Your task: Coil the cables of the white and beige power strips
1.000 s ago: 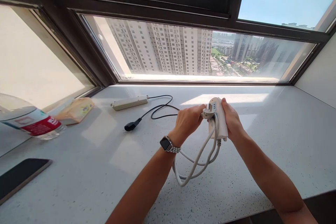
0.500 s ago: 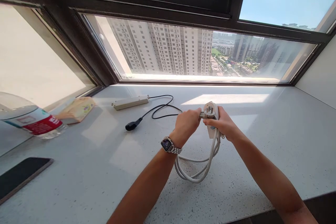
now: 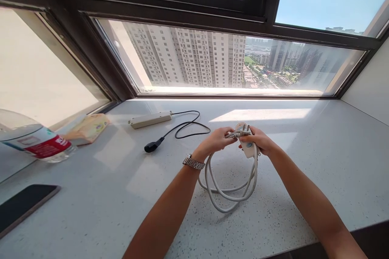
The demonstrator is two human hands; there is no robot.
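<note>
Hands at centre of a speckled white counter (image 3: 319, 158) under a window. Left hand (image 3: 216, 141), wristwatch (image 3: 193, 162) on the wrist, pinches the white cord just beside its plug (image 3: 242, 129). Right hand (image 3: 258, 141) is closed around the white power strip (image 3: 249, 147), thumb on its face. Cord loops (image 3: 226, 188) hang from both hands at 6 o'clock and rest on the counter. At 10 o'clock from the hands: second power strip (image 3: 150, 119) with black cable (image 3: 188, 127) and black plug (image 3: 151, 145). At 9 o'clock: yellow packet (image 3: 88, 128), plastic bottle (image 3: 36, 141) lying on its side. At 8 o'clock: dark phone (image 3: 22, 206).
</note>
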